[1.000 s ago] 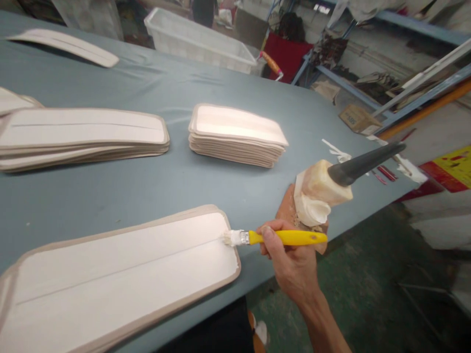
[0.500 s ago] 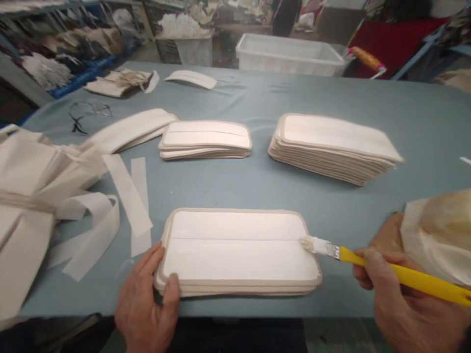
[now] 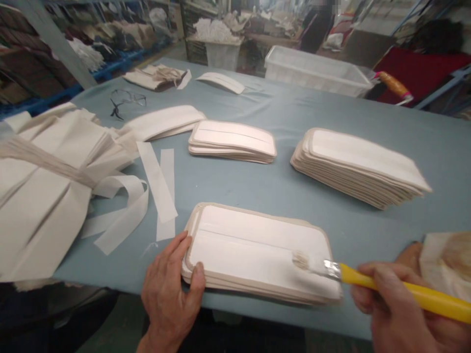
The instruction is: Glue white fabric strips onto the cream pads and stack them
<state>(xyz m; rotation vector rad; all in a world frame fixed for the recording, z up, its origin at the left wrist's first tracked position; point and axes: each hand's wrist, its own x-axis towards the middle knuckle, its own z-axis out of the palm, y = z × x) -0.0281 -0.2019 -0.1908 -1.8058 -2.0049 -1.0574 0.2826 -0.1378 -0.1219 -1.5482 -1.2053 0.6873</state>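
A low stack of white rounded panels with beige borders (image 3: 250,245) lies near the table's front edge, a thin line running along the top one. My left hand (image 3: 172,289) rests at the stack's left end, thumb on the near edge and fingers apart along the side, seemingly gripping the corner. My right hand (image 3: 397,304) is closed round the yellow handle of a brush (image 3: 368,279). The white-coated bristles are over the right part of the top panel, slightly blurred, and appear to touch it.
Behind are a short panel stack (image 3: 231,139) and a taller one (image 3: 360,166). Cloth bundles (image 3: 47,181) and loose strips (image 3: 158,186) lie left, eyeglasses (image 3: 128,98) farther back. A stained, pale object (image 3: 449,264) stands right, a white bin (image 3: 316,71) beyond the table.
The view has shifted and tilted, so the table's things appear farther right. The brush has moved inward and nearer over the top panel. My left hand keeps its place at the stack.
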